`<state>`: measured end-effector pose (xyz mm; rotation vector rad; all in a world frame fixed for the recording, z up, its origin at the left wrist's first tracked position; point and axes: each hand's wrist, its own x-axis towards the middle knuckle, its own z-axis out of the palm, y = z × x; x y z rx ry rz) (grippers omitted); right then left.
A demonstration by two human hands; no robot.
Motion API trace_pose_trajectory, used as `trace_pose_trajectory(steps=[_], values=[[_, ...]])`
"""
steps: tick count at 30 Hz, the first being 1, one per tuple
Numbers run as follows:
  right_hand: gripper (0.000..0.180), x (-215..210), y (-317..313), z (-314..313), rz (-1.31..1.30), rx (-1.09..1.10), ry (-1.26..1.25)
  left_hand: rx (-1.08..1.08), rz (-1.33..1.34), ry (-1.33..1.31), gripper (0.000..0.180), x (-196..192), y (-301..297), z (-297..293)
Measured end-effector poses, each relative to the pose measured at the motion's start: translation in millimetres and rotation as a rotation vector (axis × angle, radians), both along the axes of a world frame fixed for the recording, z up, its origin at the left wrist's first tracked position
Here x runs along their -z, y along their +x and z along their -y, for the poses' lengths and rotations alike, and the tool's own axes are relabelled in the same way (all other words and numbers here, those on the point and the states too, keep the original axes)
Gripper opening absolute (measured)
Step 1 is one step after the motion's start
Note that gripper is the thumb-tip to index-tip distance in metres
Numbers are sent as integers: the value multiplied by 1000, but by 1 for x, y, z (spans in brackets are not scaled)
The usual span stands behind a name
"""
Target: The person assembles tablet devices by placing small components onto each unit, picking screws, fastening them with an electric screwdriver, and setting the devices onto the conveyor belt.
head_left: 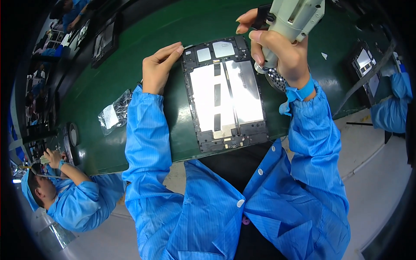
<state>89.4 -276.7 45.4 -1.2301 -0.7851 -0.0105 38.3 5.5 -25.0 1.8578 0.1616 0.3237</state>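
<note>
An opened tablet body (pixel 251 86), black-framed with shiny silver panels inside, lies flat on the green tabletop in front of me. My left hand (pixel 158 67) grips its far left corner, fingers together along the edge. Above the table at the far right, my right hand (pixel 286 54) is wrapped round a bulky pale green electric screwdriver (pixel 294 17). The tool's lower end is beside the tablet's right edge; its tip is hard to make out. Under my right wrist sits a round dish with a dotted, shiny surface (pixel 276 79), partly hidden by the hand.
A clear plastic bag of dark parts (pixel 113 113) lies left of my left sleeve. Another tablet body (pixel 105 41) is at the far left, and one more (pixel 366 65) at the right. A scrap (pixel 324 56) lies on the green table (pixel 173 21). Co-workers in blue sit at both sides.
</note>
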Motion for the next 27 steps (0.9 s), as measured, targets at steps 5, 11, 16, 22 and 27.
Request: trace_pose_trajectory(steps=[5,11,16,22,27], values=[[21,0,0,0,-9,-19,14,3,-50,1,27,0,2,3],[15,1,2,-24,-108,10,54,131,-81,104,29,1,3,-15],[12,-7,22,-76,-213,-150,-13,139,-150,-13,26,2,-7,-27],[13,-9,24,-133,-220,-202,-43,258,-134,94,21,5,-23,-30],[21,-17,17,-138,-276,-239,-127,256,-83,108,25,4,-21,-14]])
